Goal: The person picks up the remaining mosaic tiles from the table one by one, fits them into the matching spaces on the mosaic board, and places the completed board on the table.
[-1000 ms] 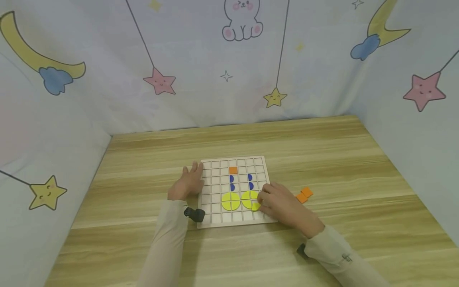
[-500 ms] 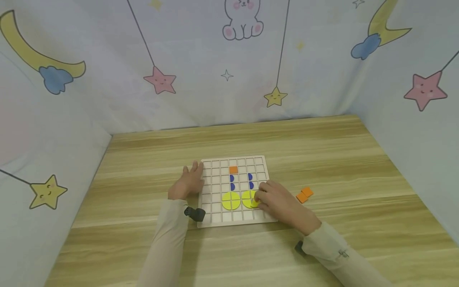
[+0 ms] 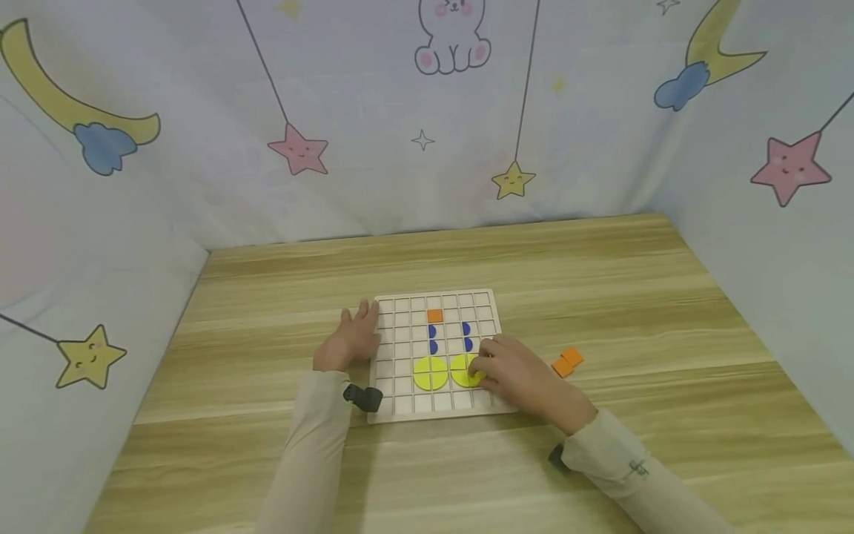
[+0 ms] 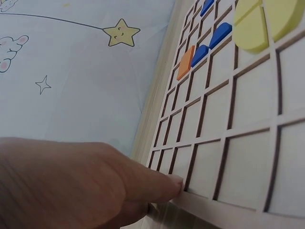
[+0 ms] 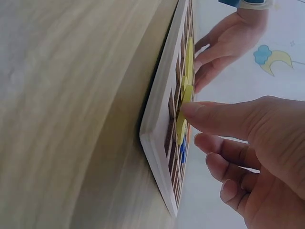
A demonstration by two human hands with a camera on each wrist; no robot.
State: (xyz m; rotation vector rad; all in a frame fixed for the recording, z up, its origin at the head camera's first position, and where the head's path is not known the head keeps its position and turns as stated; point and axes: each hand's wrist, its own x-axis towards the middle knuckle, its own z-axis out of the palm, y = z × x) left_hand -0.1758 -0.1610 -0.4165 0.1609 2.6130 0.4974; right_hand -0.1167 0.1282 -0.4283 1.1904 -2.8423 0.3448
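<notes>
A pale wooden grid board (image 3: 403,406) lies on the table. My left hand (image 3: 348,343) rests along its left edge with the fingers stretched forward; in the left wrist view, a fingertip (image 4: 174,183) touches the frame. Over the board's right side is my right hand (image 3: 527,377), fingers curled. Its thumb and fingers hold a yellow quarter-circle tile (image 5: 183,119) low at the right yellow circle (image 3: 460,371), part of which they hide. To the left sits another yellow circle (image 3: 430,373) of quarter pieces. Blue half-round tiles (image 3: 433,346) stand in two columns above, with an orange square (image 3: 435,316) higher up.
Loose orange square tiles (image 3: 567,362) lie on the wooden table (image 3: 440,475) right of the board, beside the right hand. A white cloth (image 3: 373,185) printed with stars and moons hangs around the back and sides.
The right hand has moved the yellow quarter tile slightly up and left, from tilted at the circle's lower right to nearly flat there. The left hand stays at the board's edge.
</notes>
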